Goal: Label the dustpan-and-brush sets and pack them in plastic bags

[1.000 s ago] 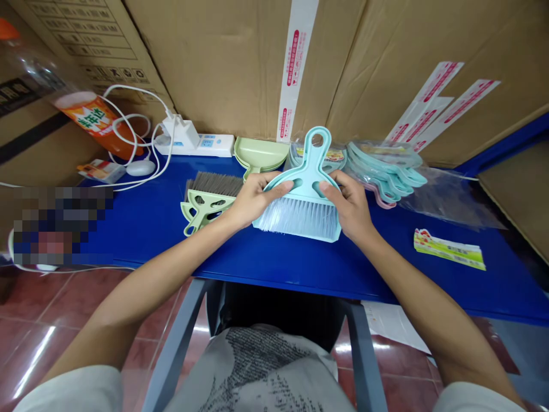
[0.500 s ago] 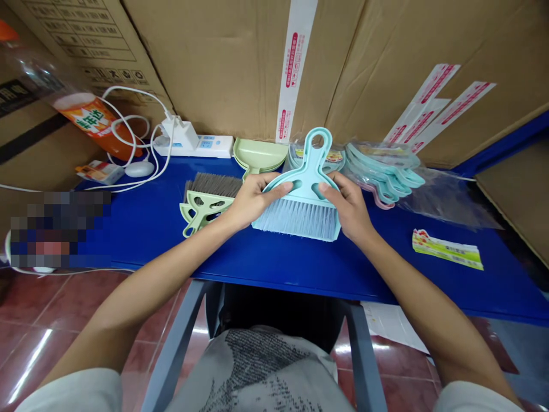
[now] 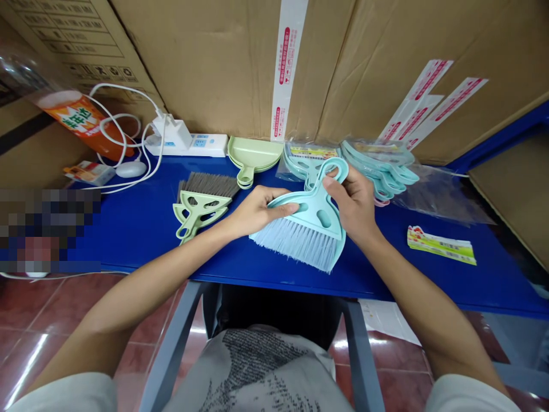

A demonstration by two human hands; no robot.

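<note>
Right hand (image 3: 357, 201) shifted up the blue brush (image 3: 310, 214), pinching its handle (image 3: 321, 184), left hand (image 3: 259, 209) pinching its side (fingertips underneath hidden)

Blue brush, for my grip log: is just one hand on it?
No: the left hand and right hand both grip the blue brush.

The bare right hand (image 3: 357, 203) now grips the ring-ended handle (image 3: 321, 186) of the pale-blue plastic dustpan-and-brush set (image 3: 306, 220), newly tilted toward the right edge of the blue desk (image 3: 240, 263).
</note>
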